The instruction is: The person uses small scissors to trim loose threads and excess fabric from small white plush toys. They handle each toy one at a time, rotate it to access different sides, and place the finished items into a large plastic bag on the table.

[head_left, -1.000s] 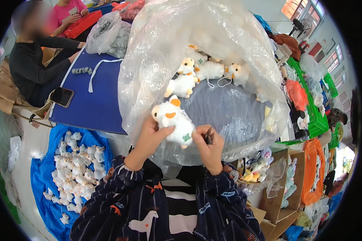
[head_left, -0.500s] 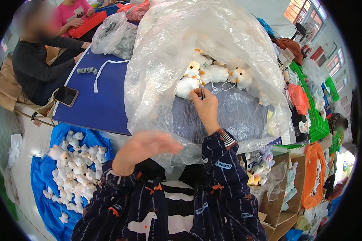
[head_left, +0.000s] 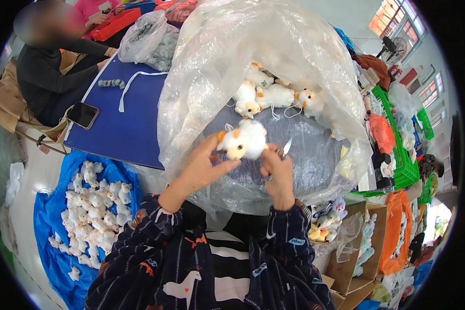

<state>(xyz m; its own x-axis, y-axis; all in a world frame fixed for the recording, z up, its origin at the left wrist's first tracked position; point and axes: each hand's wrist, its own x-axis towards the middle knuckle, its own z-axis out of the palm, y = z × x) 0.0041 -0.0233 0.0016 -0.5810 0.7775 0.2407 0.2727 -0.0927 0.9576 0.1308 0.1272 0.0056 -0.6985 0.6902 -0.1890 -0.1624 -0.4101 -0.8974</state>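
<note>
1 toy (head_left: pixel 252 139) is gripped from 8 o'clock by the left hand (head_left: pixel 204 166); toward 4 o'clock, scissors (head_left: pixel 287 148) are held by the right hand (head_left: pixel 279 172)

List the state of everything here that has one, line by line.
White plush toy, held, head to the left
Left hand, closed on the toy's head end
Bladed tool, tip up; open or shut unclear
Right hand, closed around the tool
Clear plastic bag, mouth open
Phone, screen dark
Blue sheet, spread under heaped toys
Cardboard box, open
</note>
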